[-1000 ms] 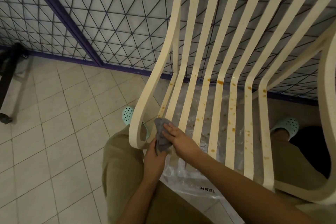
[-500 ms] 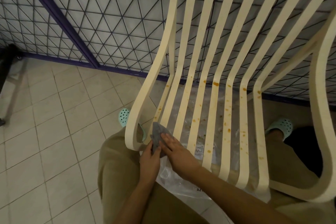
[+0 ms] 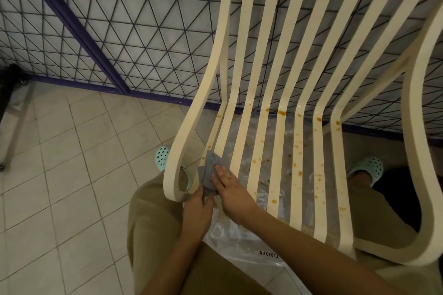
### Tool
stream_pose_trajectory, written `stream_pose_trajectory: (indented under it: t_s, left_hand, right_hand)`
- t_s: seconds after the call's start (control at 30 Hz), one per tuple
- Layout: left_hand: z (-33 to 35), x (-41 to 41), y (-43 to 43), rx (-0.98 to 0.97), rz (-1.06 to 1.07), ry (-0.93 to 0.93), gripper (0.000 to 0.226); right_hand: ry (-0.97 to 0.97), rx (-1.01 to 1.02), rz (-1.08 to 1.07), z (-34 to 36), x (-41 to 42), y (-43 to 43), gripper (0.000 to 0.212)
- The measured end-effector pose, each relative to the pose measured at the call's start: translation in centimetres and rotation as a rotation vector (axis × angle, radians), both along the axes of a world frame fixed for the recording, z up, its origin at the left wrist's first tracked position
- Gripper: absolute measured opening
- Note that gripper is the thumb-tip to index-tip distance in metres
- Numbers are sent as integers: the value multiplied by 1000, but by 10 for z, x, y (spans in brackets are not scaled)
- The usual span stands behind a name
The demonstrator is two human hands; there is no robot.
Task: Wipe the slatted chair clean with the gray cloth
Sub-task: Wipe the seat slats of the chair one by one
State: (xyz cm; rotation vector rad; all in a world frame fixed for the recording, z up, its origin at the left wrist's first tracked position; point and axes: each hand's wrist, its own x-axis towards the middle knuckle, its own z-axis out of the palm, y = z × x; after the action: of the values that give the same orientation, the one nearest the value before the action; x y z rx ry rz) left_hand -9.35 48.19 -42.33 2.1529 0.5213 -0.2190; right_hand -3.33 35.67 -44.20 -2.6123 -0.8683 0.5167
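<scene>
The cream slatted chair (image 3: pixel 297 112) fills the right half of the view, its seat slats speckled with orange-brown stains. A gray cloth (image 3: pixel 209 171) lies over the leftmost seat slats near the front edge. My right hand (image 3: pixel 231 185) presses flat on the cloth with straight fingers. My left hand (image 3: pixel 197 208) holds the cloth's lower end from below, beside the chair's left looped armrest; its fingertips are partly hidden by the cloth.
A clear plastic sheet (image 3: pixel 244 244) lies on the tiled floor (image 3: pixel 72 175) under the chair. A purple-framed wire mesh panel (image 3: pixel 119 38) stands behind it. My feet wear mint clogs (image 3: pixel 161 157). A dark metal stand (image 3: pixel 9 103) sits at far left.
My right hand has opened from a curled grip to flat fingers and slid the cloth a little further up the left slats. The view has shifted slightly.
</scene>
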Motion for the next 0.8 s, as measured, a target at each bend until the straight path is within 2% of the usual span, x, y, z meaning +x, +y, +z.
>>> stream_pose_trajectory:
  t_s: [0.07,0.2,0.47,0.6,0.8]
  left_hand:
    - [1,2,-1,-37,29,16,15]
    - [4,2,-2,-107,56,9,19]
    - [-2,1,-1,-188,91,-5,21]
    - [-1,2,-1,-222,93,-6,33]
    - [2,1,-1,-228,114,38,39]
  right_hand:
    - [8,54,-1,-3,-12,-5,64]
    - [-14,109,41,-8,-32,-14,57]
    - [-40,21,99,-10,-11,-18,60]
    - [-30,-27,66,-11,13,-13,63]
    - [1,-125,35,-3,51,-9,56]
